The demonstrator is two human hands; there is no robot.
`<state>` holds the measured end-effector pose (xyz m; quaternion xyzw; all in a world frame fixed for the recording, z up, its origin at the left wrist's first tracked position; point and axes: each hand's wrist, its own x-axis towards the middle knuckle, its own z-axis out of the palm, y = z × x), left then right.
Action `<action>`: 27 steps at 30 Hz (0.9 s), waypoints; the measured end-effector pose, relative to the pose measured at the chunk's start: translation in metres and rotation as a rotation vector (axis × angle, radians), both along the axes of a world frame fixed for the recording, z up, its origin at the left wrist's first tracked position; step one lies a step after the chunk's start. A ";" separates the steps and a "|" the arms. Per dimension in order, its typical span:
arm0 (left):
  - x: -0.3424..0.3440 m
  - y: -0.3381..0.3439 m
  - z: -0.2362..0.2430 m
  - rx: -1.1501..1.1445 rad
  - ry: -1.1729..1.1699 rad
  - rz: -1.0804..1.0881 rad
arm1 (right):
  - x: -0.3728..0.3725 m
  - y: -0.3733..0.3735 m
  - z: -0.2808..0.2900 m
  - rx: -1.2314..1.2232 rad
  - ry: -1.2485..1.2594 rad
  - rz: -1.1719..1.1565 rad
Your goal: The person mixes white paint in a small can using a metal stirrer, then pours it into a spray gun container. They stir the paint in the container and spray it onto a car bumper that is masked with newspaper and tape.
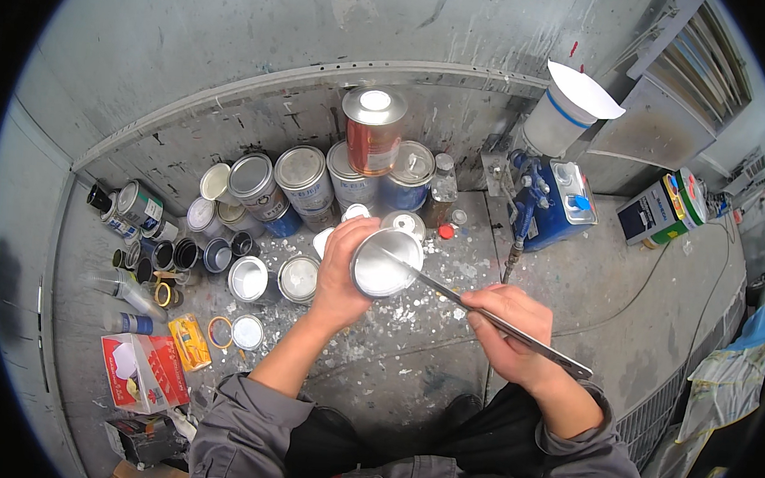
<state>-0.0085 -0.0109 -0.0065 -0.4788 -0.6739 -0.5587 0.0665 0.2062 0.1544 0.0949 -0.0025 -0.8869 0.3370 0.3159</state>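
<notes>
My left hand point(342, 280) is wrapped round a small round tin point(385, 279), holding it tilted above the floor. Its inside looks pale and silvery; I cannot tell how much liquid is in it. A long, flat metal stirring stick point(530, 340) with a hole near its outer end lies in my right hand point(511, 327), the fingers closed on it. The far end of the stick reaches inside the tin. Just beyond my left hand stand paint cans, among them a pale one point(299, 278) and an open white one point(249, 279).
Large paint cans point(302, 169) line the back wall, with a copper-coloured can point(373, 142) on top. At left lie dark cups point(187, 253), a yellow packet point(190, 342) and a red box point(145, 372). A spray gun point(530, 195) hangs beside a blue canister point(567, 206) at right.
</notes>
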 end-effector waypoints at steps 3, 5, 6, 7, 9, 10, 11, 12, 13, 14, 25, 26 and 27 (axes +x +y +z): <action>0.005 0.002 -0.004 -0.038 -0.011 0.036 | 0.001 -0.020 -0.003 -0.134 -0.062 -0.059; 0.006 0.005 -0.011 -0.071 0.012 0.061 | 0.000 -0.030 0.002 -0.164 -0.115 -0.077; 0.008 0.006 -0.014 -0.076 0.014 0.082 | -0.003 -0.035 0.000 -0.164 -0.085 -0.072; 0.011 0.007 -0.015 -0.081 0.016 0.103 | -0.003 -0.040 -0.001 -0.182 -0.076 -0.067; 0.013 0.008 -0.016 -0.090 0.026 0.134 | -0.004 -0.045 0.000 -0.215 -0.059 -0.056; 0.013 0.008 -0.016 -0.094 0.035 0.144 | -0.005 -0.044 -0.003 -0.218 -0.042 -0.047; 0.012 0.008 -0.015 -0.098 0.046 0.156 | -0.006 -0.042 -0.003 -0.180 -0.047 -0.020; 0.012 0.006 -0.014 -0.102 0.034 0.148 | -0.006 -0.036 -0.002 -0.142 -0.053 0.006; 0.011 0.004 -0.013 -0.106 0.022 0.140 | -0.006 -0.030 -0.001 -0.104 -0.059 0.033; 0.011 0.001 -0.012 -0.112 0.011 0.132 | -0.005 -0.024 -0.001 -0.057 -0.057 0.052; 0.012 0.000 -0.014 -0.140 -0.145 -0.151 | -0.006 0.011 0.025 0.160 -0.093 0.093; 0.010 0.001 -0.016 -0.157 -0.094 -0.176 | -0.008 0.011 0.029 0.200 -0.121 0.115; 0.010 0.001 -0.018 -0.170 -0.094 -0.181 | -0.010 0.008 0.033 0.251 -0.138 0.140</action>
